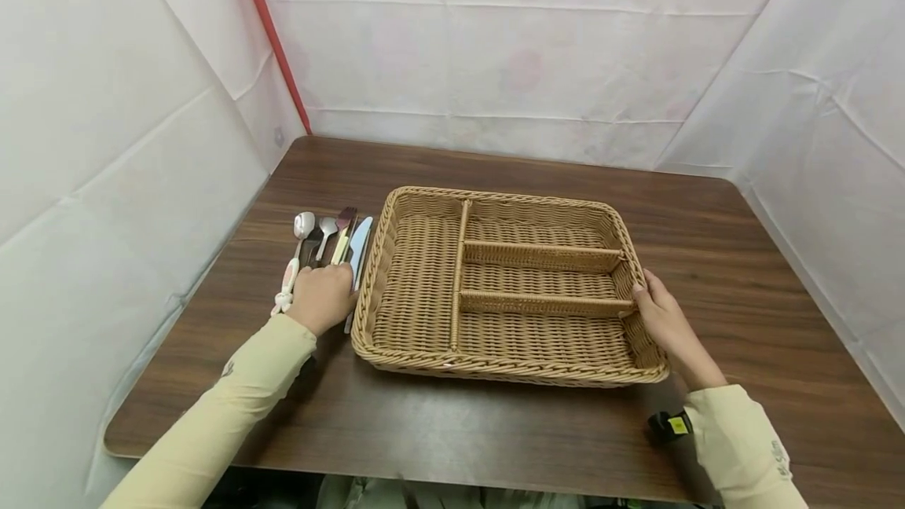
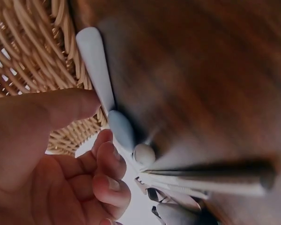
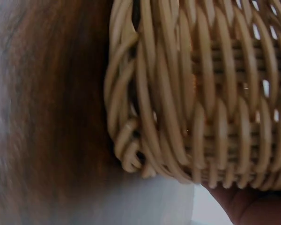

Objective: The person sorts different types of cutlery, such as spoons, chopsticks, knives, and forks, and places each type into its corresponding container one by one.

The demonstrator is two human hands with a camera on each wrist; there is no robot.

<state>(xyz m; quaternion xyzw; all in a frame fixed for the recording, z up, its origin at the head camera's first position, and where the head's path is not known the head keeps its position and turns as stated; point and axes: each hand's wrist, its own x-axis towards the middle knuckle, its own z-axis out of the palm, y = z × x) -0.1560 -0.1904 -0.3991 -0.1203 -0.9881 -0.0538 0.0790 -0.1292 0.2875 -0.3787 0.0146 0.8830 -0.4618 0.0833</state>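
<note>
A wicker basket [image 1: 459, 273] with dividers stands on the table. My right hand [image 1: 665, 316] grips its right rim, thumb over the top edge and fingers outside. The right wrist view shows the woven side [image 3: 215, 93] close up, most of the hand hidden behind it. My left hand [image 1: 321, 297] is over the cutlery left of the basket, beside a table knife [image 1: 359, 246]. In the left wrist view, the thumb is right at a silver handle [image 2: 96, 61], with a gap between thumb and loosely bent fingers. Around it lie a ladle [image 1: 304, 225], a spoon [image 1: 327, 228] and a fork [image 1: 346, 217].
The brown wooden table [image 1: 452, 430] has white sheeting [image 1: 495, 61] hanging behind it and at both sides. A red strip [image 1: 272, 38] runs down to the back left corner. The basket's left side stands close to the cutlery.
</note>
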